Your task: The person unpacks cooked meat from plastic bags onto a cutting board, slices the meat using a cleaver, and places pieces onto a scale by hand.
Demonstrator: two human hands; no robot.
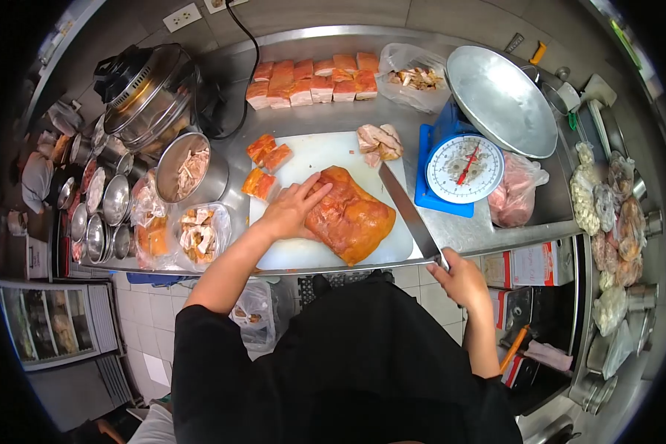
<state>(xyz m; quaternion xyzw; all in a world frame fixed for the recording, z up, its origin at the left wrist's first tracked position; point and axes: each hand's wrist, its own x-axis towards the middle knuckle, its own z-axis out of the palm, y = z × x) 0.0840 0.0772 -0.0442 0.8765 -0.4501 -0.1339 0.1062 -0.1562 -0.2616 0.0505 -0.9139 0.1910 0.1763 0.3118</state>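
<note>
A large browned slab of pork (350,215) lies skin side up on the white cutting board (288,254). My left hand (297,210) rests on its left side, fingers stretched over the meat. In my right hand (453,277), closed around the handle, is a long kitchen knife (411,214). Its blade points away from me over the board's right edge, apart from the slab. Cut pork chunks (262,164) sit at the board's upper left, and paler meat pieces (379,143) lie near the knife tip.
Rows of pork blocks (312,81) line the back of the steel counter, beside a bag of scraps (414,77). A blue dial scale (455,170) stands to the right, near bagged meat (516,194). A metal pot (192,168) and several bowls (116,200) crowd the left.
</note>
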